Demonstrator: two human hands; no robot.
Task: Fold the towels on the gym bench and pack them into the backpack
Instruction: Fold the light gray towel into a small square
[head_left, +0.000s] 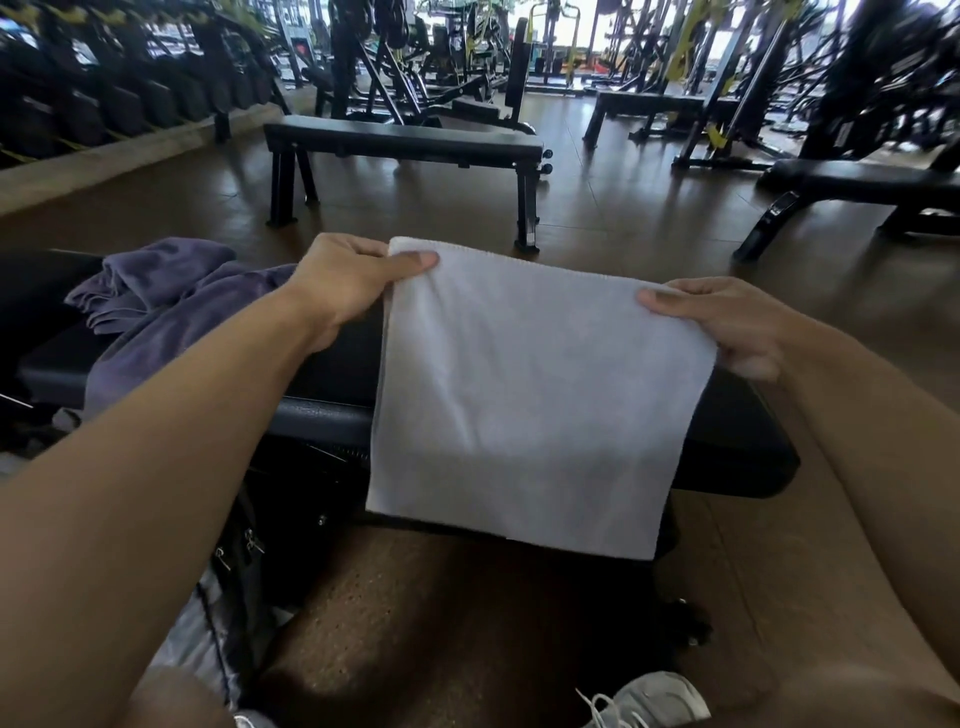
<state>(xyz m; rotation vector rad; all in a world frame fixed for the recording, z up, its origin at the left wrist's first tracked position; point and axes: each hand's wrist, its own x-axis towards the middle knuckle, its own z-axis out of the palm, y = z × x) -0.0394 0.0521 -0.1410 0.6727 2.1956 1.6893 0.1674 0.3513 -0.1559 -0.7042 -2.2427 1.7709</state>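
Pinching a white towel (530, 395) by its top corners, left hand (343, 280) and right hand (727, 322) grips hold it mid-fold; next, probably halving it.

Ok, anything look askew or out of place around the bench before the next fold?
Only the purple towel: it lies crumpled and unfolded on the left part of the bench, one end drooping over the near edge. The white towel hangs flat and smooth, with the left hand and right hand pinching its top corners. Nothing looks spilled or damaged.

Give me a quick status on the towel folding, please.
Left hand and right hand pinch white towel by top corners, hanging over bench. Purple towel unfolded. Nothing blocking.
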